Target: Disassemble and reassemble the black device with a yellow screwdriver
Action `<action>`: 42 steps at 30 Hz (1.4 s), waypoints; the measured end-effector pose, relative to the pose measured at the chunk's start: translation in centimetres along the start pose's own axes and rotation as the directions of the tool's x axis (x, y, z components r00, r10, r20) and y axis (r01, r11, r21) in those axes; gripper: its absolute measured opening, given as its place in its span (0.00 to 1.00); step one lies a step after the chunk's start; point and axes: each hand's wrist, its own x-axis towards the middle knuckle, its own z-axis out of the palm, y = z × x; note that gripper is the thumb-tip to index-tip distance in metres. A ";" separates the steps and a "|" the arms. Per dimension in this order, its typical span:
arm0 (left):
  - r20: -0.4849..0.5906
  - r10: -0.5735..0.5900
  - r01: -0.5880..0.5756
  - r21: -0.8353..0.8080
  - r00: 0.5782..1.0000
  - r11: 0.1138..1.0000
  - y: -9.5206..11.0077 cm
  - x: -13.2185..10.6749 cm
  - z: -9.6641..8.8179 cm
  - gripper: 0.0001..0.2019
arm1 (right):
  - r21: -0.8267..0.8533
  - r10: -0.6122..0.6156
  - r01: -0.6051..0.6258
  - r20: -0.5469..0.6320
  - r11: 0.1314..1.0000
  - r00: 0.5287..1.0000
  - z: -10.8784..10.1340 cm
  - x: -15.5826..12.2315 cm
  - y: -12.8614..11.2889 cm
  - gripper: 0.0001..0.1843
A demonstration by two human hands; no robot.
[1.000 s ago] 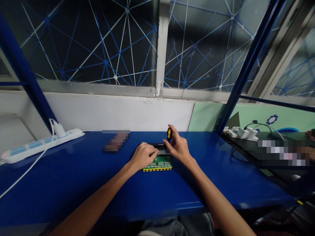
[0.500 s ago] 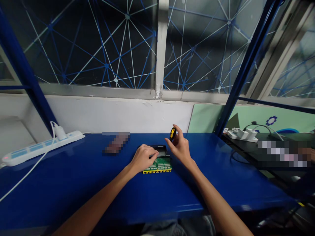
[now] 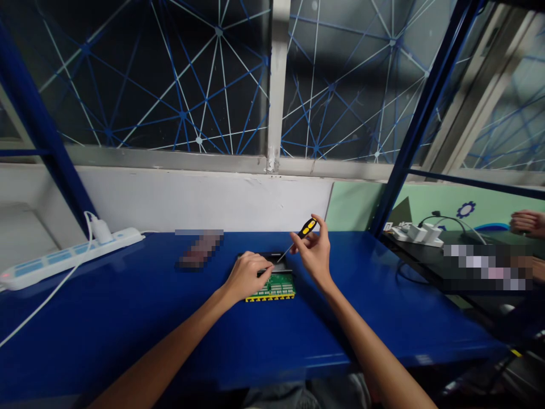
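A black-and-yellow screwdriver (image 3: 307, 228) is gripped by the handle in my right hand (image 3: 315, 253), its thin shaft slanting down and left to the black casing (image 3: 281, 262). Whether the tip touches the casing I cannot tell. In front of the casing lies a green circuit board (image 3: 279, 282) with a yellow row of connectors along its near edge. My left hand (image 3: 250, 275) rests over the left part of the casing and board, thumb and fingertips pinched together near the board's far edge. Anything between those fingertips is hidden or too small to make out.
A white power strip (image 3: 74, 258) with a plugged-in adapter and cable lies at the left of the blue table (image 3: 179, 341). A blurred-out object (image 3: 200, 250) sits behind my left hand. At right, another person's hand (image 3: 528, 222) is above a black table with white plugs (image 3: 421, 233).
My right hand has tilted the screwdriver from nearly upright to a slant, the handle shifting right and its shaft now pointing down-left into the casing. My left hand stays in place.
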 end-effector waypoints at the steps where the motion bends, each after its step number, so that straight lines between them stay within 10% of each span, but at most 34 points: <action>1: -0.001 0.003 -0.003 -0.005 1.000 1.000 0.0 0.0 0.0 0.09 | 0.015 0.002 -0.002 -0.003 1.000 1.000 0.0 0.0 0.0 0.37; 42: -0.042 -0.047 0.044 -0.080 0.998 0.996 0.0 0.4 -0.4 0.07 | -0.039 -0.045 0.046 0.019 0.998 0.999 0.9 -1.0 -0.4 0.36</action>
